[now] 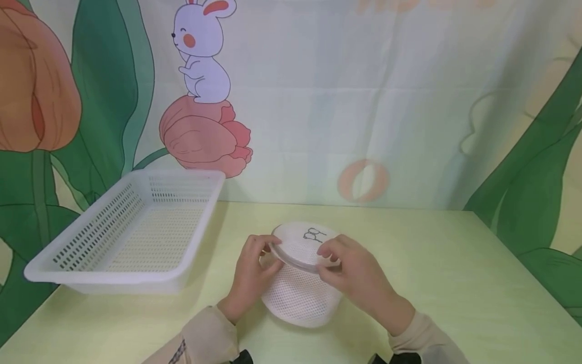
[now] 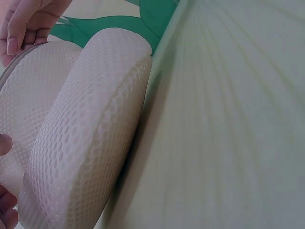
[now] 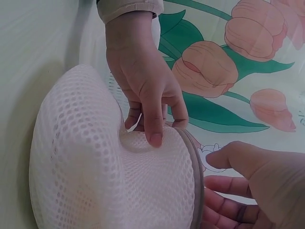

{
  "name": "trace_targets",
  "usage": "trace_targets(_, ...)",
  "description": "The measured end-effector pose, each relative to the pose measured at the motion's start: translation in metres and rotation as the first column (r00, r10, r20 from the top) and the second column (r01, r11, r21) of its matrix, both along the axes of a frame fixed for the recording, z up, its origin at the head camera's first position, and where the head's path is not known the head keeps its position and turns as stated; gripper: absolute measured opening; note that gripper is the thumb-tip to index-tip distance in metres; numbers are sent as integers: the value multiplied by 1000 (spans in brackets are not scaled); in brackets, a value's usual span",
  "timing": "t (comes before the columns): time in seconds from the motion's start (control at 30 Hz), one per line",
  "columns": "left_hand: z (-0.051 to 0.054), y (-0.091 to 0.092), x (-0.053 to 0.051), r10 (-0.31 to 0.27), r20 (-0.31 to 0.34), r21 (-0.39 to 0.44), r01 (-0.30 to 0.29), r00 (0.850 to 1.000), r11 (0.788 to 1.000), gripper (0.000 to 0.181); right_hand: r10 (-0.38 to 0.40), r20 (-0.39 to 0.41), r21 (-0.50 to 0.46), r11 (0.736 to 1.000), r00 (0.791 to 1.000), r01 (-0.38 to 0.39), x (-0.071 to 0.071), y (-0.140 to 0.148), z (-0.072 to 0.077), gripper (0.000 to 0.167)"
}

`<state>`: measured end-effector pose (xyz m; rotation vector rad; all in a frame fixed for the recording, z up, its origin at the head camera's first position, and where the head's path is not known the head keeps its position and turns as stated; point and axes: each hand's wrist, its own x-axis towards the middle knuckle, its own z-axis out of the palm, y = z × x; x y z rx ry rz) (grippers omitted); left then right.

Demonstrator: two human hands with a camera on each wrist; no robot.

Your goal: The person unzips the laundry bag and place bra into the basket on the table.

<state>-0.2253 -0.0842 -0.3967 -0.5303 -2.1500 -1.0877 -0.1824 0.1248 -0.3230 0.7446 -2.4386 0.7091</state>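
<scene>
Nearest me, beige sleeves (image 1: pixel 209 331) cover both forearms. The L hand (image 1: pixel 254 275) is partly closed: I see its thumb pressing the mesh below the rim w/ fingers at the lid edge, so it's gripping the L side of a white mesh laundry bag (image 1: pixel 300 298). The R hand (image 1: pixel 359 273) has a narrow gap btwn thumb & index, fingers bent, tips at the grey zip (image 3: pixel 198 176); can't tell from my feeds if it's pinching the zip or only touching. Bag's upright on the pale green table (image 1: pixel 454 283), btwn the hands, round lid tilted toward me, w/ a dark line motif (image 1: pixel 313 234) on top. Farther, to the L & well apart, a white plastic slotted basket (image 1: pixel 109 276). Behind all, a fabric backdrop (image 1: pixel 295 116) w/ rabbit & tulip prints.
</scene>
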Motion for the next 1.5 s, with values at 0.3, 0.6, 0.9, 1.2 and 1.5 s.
trace_targets(0.3,6,-1,4,-3,23,-2,3,1000,1000,34,0,-140,75,997,990,11,-3,-1,-9,24)
trace_targets(0.6,7,0,3,-13,1,-11,13,1000,1000,33,12,-191,135,991,981,15,-4,-2,-9,27)
trace_targets(0.9,6,0,4,-4,-3,-22,4,1000,1000,33,7,-271,237,970,962,60,-4,-3,-11,29)
trace_targets(1.2,5,0,4,-3,7,-25,3,1000,1000,34,43,-359,272,960,932,60,-5,-4,-14,22)
trace_targets(1.5,2,0,3,4,38,-13,-4,999,1000,47,22,-383,257,963,924,83,-6,-1,-16,18)
